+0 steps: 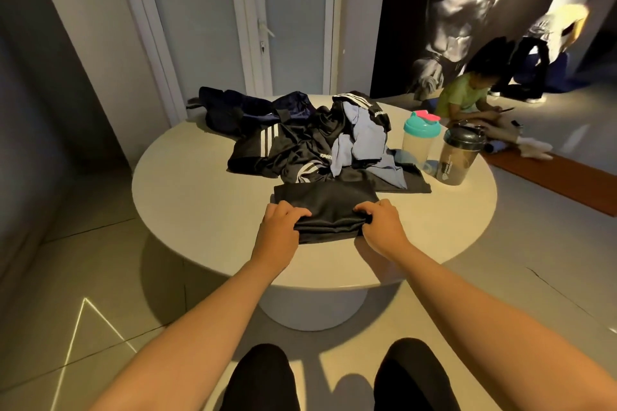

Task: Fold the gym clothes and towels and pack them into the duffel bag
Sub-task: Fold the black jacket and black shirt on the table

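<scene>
- I see my left hand [282, 222] and right hand [380, 222] each grasping the near edge of the black garment [325, 207], apparently folded.
- It lies on the round table [200, 203].

Round pale desk [200, 210] on a thick pedestal, tiled floor under it. At the desk's right edge stand two shaker bottles, just beside each other: a teal-lidded one [419, 140] and a dark smoky one [459, 157]. Beyond the desk is a white door [293, 17] with a lever handle. Beyond and to the right of the desk hangs a large monochrome torso mural [467, 3], with a person in a green shirt [462, 98] seated low. A brown mat [551, 180] lies right of the desk.
</scene>
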{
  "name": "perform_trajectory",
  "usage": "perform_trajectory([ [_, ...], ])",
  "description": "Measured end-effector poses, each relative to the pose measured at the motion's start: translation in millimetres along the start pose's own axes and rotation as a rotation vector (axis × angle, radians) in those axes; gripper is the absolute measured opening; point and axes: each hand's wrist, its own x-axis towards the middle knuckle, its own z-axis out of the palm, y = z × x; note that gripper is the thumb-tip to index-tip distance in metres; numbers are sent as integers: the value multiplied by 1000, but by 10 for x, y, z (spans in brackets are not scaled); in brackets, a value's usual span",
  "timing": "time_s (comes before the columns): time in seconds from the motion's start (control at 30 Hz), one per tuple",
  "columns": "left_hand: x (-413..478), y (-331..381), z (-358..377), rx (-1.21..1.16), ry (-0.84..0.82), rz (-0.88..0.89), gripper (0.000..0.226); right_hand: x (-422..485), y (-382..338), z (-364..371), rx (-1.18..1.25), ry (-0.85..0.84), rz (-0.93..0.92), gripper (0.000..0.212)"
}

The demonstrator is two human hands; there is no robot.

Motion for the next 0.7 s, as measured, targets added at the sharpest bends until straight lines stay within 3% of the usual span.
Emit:
perform_trajectory([
  [0.1,-78,87,20,108,-7,32,39,-105,-34,-3,-37,53,30,35],
  [0.27,-112,156,62,192,-79,102,36,-192,-57,52,-65,135,6,32],
  [0.47,-117,145,39,196,34,-19,45,-247,-54,43,-47,75,-3,24],
  [0.57,-149,165,16,204,108,-2,31,-260,-128,67,42,168,-27,23],
  [0.7,-175,170,53,237,-22,127,20,-258,-79,100,-114,111,67,33],
])
